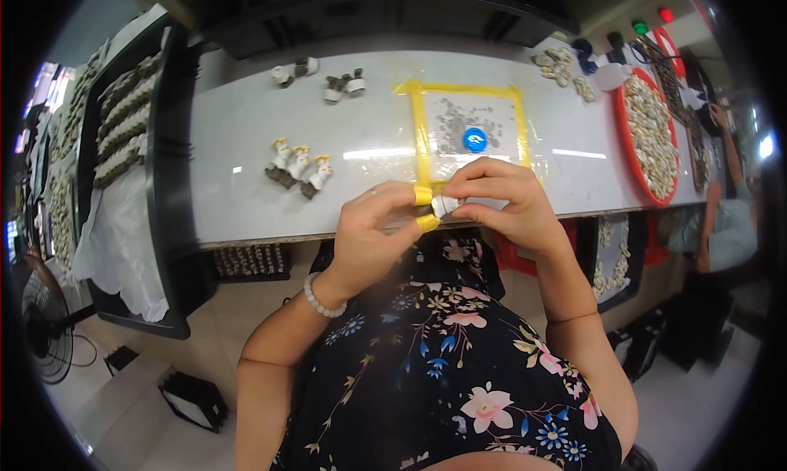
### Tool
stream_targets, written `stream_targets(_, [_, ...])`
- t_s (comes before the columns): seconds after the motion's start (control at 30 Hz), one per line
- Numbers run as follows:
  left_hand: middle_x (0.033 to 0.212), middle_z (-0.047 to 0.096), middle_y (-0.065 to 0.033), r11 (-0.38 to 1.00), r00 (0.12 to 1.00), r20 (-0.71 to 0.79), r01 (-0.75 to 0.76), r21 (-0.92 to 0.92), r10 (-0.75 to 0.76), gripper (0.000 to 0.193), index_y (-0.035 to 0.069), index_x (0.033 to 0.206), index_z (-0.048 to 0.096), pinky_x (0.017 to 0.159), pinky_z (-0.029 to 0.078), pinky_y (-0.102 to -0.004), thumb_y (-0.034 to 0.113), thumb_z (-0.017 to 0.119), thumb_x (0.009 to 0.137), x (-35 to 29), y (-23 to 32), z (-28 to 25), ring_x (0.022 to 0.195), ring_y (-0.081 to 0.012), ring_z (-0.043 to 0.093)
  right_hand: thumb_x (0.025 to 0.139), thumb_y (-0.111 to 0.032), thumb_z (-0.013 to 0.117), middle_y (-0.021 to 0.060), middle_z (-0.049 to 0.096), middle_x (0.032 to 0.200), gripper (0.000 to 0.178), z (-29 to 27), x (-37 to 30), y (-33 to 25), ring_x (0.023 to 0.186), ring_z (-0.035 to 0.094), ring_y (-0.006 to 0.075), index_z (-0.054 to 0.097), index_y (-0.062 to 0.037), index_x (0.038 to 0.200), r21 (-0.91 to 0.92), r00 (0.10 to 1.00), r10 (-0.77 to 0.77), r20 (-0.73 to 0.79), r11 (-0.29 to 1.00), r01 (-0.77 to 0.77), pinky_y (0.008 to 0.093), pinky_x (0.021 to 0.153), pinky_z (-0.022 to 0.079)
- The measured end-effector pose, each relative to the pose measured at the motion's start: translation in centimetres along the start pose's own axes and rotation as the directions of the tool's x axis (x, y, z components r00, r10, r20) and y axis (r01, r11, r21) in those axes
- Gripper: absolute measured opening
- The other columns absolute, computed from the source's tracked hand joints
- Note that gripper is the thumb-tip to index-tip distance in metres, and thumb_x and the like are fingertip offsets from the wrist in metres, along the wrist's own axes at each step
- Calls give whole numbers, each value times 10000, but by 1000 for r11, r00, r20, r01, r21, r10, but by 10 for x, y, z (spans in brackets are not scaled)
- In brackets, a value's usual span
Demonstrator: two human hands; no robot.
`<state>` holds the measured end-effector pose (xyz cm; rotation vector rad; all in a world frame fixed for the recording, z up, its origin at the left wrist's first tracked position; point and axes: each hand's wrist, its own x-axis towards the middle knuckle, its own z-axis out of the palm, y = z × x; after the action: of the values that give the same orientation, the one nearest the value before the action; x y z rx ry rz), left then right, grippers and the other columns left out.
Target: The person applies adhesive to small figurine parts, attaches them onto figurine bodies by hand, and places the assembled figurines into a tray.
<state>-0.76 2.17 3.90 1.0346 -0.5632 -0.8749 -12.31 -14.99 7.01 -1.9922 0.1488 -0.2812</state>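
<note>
Thumb and forefinger of the left hand, tips sheathed in yellow finger cots, pinch a small white piece near the desk's front edge; the right hand pinches its other end. Farther left are three yellow-topped pieces; farther back, a round blue lid.

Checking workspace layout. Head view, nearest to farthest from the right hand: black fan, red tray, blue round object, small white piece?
1. Small white piece: at the fingertips of the right hand.
2. Blue round object: just beyond the hand, over the table.
3. Red tray: off to the right, full of small pieces.
4. Black fan: far left, off the table.
</note>
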Motion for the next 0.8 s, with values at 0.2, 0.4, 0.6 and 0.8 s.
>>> stream_targets(0.2, [900, 599, -125, 197, 811, 218, -376, 906, 543, 238, -12, 868, 629, 662, 483, -356, -72, 673, 642, -26, 4, -34, 775, -299, 567, 714, 15, 698, 105, 630, 967, 375, 2, 4, 4, 827, 614, 183, 636, -16, 1083, -158, 993, -110, -44, 982, 102, 275, 746, 488])
stream_targets(0.4, [1056, 534, -159, -20, 798, 161, -183, 983, 581, 269, 7, 878, 638, 791, 436, -390, 8, 726, 624, -29, -1, -53, 940, -320, 488, 747, 61, 643, 99, 623, 918, 353, -9, -12, 24, 755, 587, 155, 622, 2, 1094, -165, 978, -43, -202, 986, 10, 256, 703, 481])
stream_targets(0.6, [1210, 418, -216, -83, 812, 98, -62, 995, 575, 266, 14, 878, 625, 931, 349, -443, 78, 734, 643, -22, -1, -53, 1120, -365, 383, 792, 55, 606, 96, 620, 908, 322, -16, -29, 32, 772, 574, 145, 610, 13, 1111, -177, 955, -11, -298, 983, -44, 235, 694, 453])
stream_targets(0.8, [1263, 384, -250, -61, 820, 56, -26, 998, 570, 391, -8, 962, 546, 987, 297, -498, 132, 746, 656, -17, 4, -60, 1230, -425, 311, 780, 42, 621, 95, 613, 847, 284, -16, -36, 37, 751, 581, 163, 626, 13, 1062, -101, 917, 47, -396, 990, -94, 241, 685, 461])
